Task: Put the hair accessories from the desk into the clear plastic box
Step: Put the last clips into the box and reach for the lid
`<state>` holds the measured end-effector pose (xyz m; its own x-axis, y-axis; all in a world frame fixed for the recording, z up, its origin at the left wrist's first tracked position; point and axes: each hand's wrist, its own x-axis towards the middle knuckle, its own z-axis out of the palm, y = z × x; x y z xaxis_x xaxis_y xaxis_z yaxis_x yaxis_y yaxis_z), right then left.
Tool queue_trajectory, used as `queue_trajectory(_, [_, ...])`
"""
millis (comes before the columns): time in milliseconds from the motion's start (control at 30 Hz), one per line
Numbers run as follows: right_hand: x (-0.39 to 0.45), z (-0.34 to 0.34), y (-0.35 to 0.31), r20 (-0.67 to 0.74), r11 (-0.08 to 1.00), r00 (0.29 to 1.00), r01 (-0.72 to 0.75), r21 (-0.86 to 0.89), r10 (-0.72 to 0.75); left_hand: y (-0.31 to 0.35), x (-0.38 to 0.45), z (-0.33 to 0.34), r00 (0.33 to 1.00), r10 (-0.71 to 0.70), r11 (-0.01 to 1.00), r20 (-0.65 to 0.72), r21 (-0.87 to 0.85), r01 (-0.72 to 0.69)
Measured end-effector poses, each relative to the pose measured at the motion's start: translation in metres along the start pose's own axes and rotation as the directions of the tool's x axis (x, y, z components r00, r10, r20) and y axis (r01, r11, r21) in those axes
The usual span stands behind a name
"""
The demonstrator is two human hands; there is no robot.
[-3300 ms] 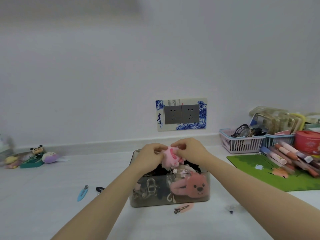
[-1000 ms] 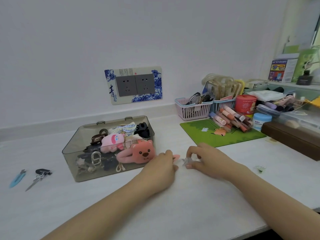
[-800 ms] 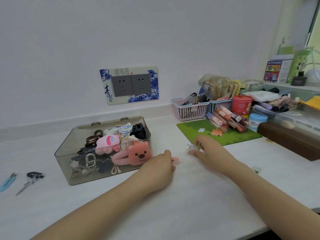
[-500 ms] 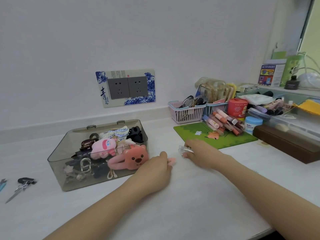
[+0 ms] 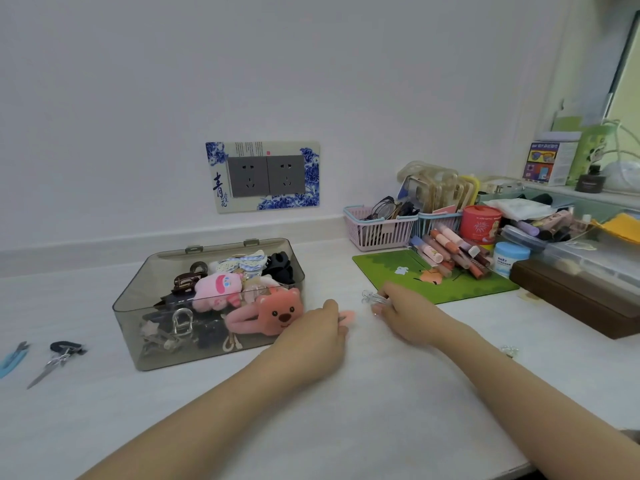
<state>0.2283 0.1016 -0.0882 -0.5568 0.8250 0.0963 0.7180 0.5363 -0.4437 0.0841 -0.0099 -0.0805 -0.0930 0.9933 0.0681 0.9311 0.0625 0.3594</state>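
The clear plastic box (image 5: pixel 152 348) stands open on the white desk, holding several hair accessories, among them a pink plush clip (image 5: pixel 216 291) and a salmon bear clip (image 5: pixel 277 311). My left hand (image 5: pixel 317 336) rests just right of the box, fingers closed on a small pink hair clip (image 5: pixel 347 317) lying on the desk. My right hand (image 5: pixel 403 315) pinches a small clear claw clip (image 5: pixel 372 298), raised slightly off the desk. Another tiny clear clip (image 5: pixel 508 349) lies to the right beside my forearm.
Left of the box lie a blue clip (image 5: pixel 12 358), a silver clip (image 5: pixel 46 370) and a black one (image 5: pixel 65 347). A green mat (image 5: pixel 398 271), pink basket (image 5: pixel 379 232), cosmetics, a red tub (image 5: pixel 481 223) and a brown case (image 5: pixel 575 299) crowd the right side.
Both hands left the box and came down to the desk on its right. My right hand picked up the clear claw clip and lifted it; my left hand stays on the pink clip.
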Motion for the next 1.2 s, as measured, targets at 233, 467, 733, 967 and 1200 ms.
queue_trajectory(233, [0.0,-0.031,-0.058,-0.09,0.979,0.979,0.191,0.067,-0.184,-0.005,-0.02,-0.072,0.965,0.019,1.0,-0.26,-0.011,-0.022])
queue_trajectory(467, [0.034,-0.029,-0.14,-0.009,0.949,0.95,0.311,0.047,-0.311,-0.082,-0.006,-0.124,0.957,-0.153,0.979,-0.246,0.095,0.181])
queue_trajectory(733, [0.08,0.003,-0.175,0.148,0.943,0.941,0.319,-0.096,-0.303,-0.129,0.02,-0.142,0.958,-0.215,0.965,-0.19,0.11,0.238])
queue_trajectory(967, [0.098,0.014,-0.174,0.14,0.933,0.934,0.345,-0.106,-0.329,-0.167,0.025,-0.131,0.954,-0.28,0.956,-0.103,0.055,0.287])
queue_trajectory(1200, [0.105,0.013,-0.179,0.06,0.93,0.935,0.355,-0.092,-0.351,-0.171,0.02,-0.135,0.968,-0.241,0.968,-0.065,-0.086,0.235])
